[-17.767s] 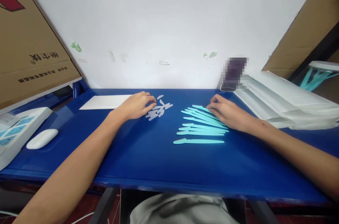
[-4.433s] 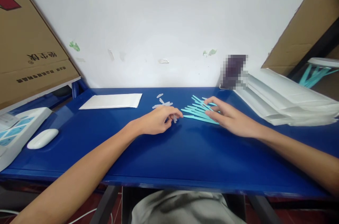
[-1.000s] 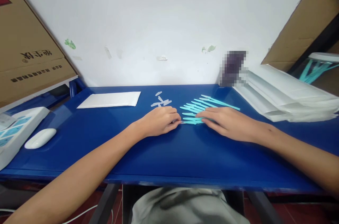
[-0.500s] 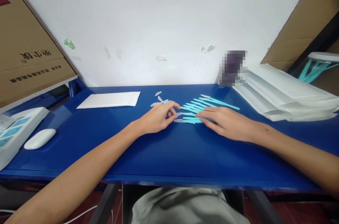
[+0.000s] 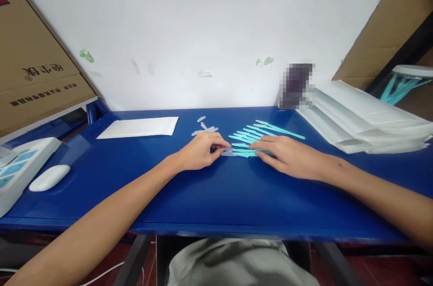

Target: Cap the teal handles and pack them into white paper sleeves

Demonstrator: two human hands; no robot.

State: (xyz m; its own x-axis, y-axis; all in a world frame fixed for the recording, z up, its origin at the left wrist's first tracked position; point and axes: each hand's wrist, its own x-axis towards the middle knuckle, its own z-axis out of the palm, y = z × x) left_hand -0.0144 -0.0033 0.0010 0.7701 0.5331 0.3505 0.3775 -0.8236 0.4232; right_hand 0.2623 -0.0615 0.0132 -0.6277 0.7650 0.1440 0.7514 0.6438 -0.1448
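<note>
My left hand [image 5: 200,150] pinches a small translucent blade cap [image 5: 228,149] between thumb and fingertips, at the left end of a slim turquoise eyebrow razor [image 5: 241,151]. My right hand [image 5: 287,154] rests over the razor's handle, fingers closed on it; part of the grip is hidden. Just below, nearer me, lies another razor with a translucent cap [image 5: 227,154] on its left end. More turquoise razors [image 5: 255,132] are fanned out behind my right hand. Several loose caps [image 5: 204,126] lie beyond my left hand.
A white padded envelope [image 5: 138,127] lies back left on the blue table [image 5: 216,200]. At left are a white mouse [image 5: 50,178] and a white device [image 5: 30,164]. White envelopes are stacked [image 5: 365,119] at right, near a tub of turquoise razors [image 5: 402,87]. Cardboard [image 5: 40,51] stands far left.
My left hand has moved slightly right, bringing the cap against the end of the turquoise razor. My right hand has stayed nearly still.
</note>
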